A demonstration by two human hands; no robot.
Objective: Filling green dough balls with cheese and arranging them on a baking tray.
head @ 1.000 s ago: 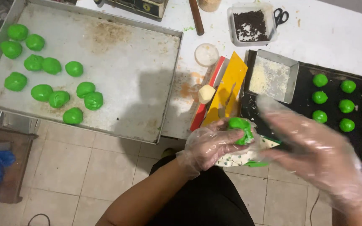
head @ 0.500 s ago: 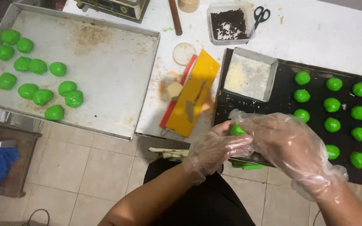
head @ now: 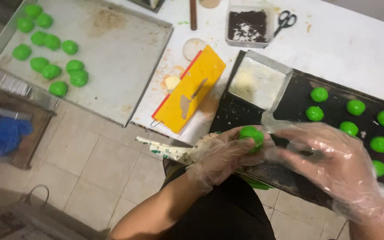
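Near the lower middle of the frame, the left hand [head: 221, 155], wearing a loose clear plastic glove, is cupping a green dough ball [head: 252, 134] with its fingers curled around the underside, so the ball is sitting at the fingertips with its top showing. Just to the right, the gloved right hand [head: 330, 162] is lying flat and spread, its fingertips meeting the ball's right side rather than closing on anything. Both hands are hovering over the near edge of a black baking tray [head: 241, 113], which is carrying rows of green balls [head: 356, 107] at the right of the frame and a square metal tin of pale powder [head: 258, 82]. Left of it, a yellow rectangular package with a red edge [head: 190, 95] is lying slantwise on the white table [head: 356, 40]. Further up, a clear tub of dark filling [head: 247, 26] and scissors [head: 286, 20] are resting near the top edge. At the upper left, a large grey metal tray [head: 112, 53] is holding more green dough balls [head: 52, 71].
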